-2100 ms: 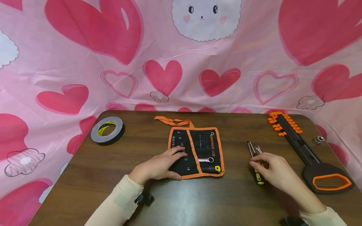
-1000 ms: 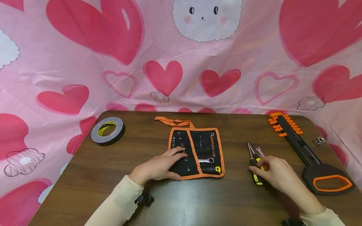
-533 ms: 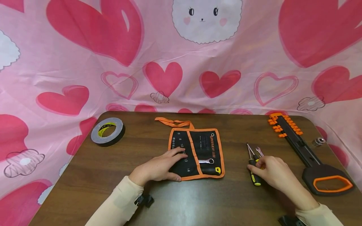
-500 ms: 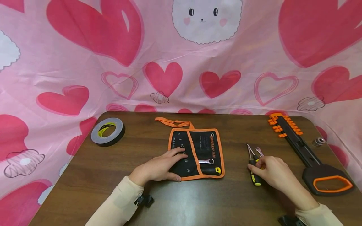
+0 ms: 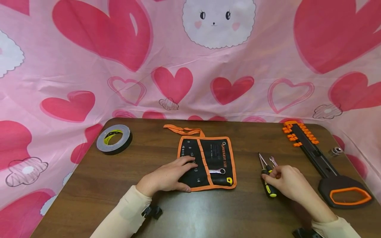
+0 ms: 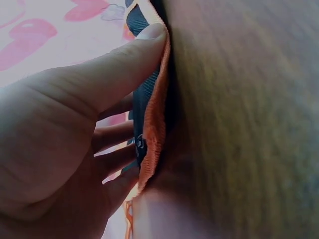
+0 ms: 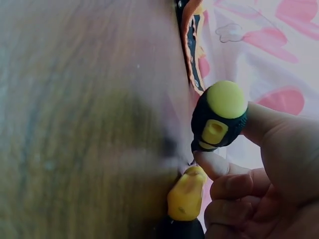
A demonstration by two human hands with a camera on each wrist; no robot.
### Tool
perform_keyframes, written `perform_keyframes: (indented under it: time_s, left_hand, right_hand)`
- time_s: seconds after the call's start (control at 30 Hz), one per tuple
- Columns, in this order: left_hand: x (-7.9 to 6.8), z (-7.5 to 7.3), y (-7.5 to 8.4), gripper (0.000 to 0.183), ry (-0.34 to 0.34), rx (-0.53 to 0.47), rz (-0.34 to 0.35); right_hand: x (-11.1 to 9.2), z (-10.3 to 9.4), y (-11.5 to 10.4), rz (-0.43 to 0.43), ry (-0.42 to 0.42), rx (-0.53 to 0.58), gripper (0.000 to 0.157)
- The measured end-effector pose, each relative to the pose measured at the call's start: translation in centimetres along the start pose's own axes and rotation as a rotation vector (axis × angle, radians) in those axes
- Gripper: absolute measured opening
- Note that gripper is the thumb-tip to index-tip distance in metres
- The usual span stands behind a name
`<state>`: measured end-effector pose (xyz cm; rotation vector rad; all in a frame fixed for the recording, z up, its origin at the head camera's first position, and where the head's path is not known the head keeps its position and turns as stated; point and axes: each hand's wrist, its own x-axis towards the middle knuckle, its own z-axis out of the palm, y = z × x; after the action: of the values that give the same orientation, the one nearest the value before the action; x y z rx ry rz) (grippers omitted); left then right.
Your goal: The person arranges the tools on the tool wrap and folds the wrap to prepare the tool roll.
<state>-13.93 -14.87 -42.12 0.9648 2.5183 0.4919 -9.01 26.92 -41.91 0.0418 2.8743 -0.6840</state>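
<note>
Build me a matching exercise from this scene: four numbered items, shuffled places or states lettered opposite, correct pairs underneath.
1. left hand
2. tape roll
3. right hand
4. metal socket

A. pinches the handle of a black-and-yellow screwdriver
B. lies near the right edge of the table in the head view
C. touches the black, orange-edged pouch
D. lies toward the far left of the table in the head view

Pairs: 1-C, 2-D, 3-A, 4-B
</note>
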Motion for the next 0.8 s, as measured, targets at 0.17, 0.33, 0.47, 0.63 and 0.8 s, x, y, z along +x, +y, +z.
perform_keyframes:
  time_s: [0.17, 0.33, 0.47, 0.63, 0.8]
  left_hand:
    - [-0.10, -0.22, -0.13, 0.081, 0.013, 0.018, 0.013]
    - [0.05, -0.52, -0.23, 0.086, 0.005, 0.006, 0.003]
    - [0.19, -0.54, -0.31, 0.089, -0.023, -0.023, -0.019]
    - [0.31, -0.51, -0.37, 0.089, -0.032, -0.040, -0.031]
    - [0.37, -0.60, -0.29, 0.089, -0.026, -0.021, -0.026]
  right_hand:
    - [-0.33, 0.11, 0.01, -0.036, 0.045, 0.018, 0.030]
    - [-0.65, 0.09, 0.01, -0.062, 0.067, 0.045, 0.027]
    - [-0.80, -0.06, 0.06, -0.057, 0.063, 0.077, 0.025]
    - [-0.81, -0.39, 0.02, -0.062, 0.082, 0.081, 0.024]
    - [-0.78, -0.57, -0.21, -0.085, 0.099, 0.070, 0.022]
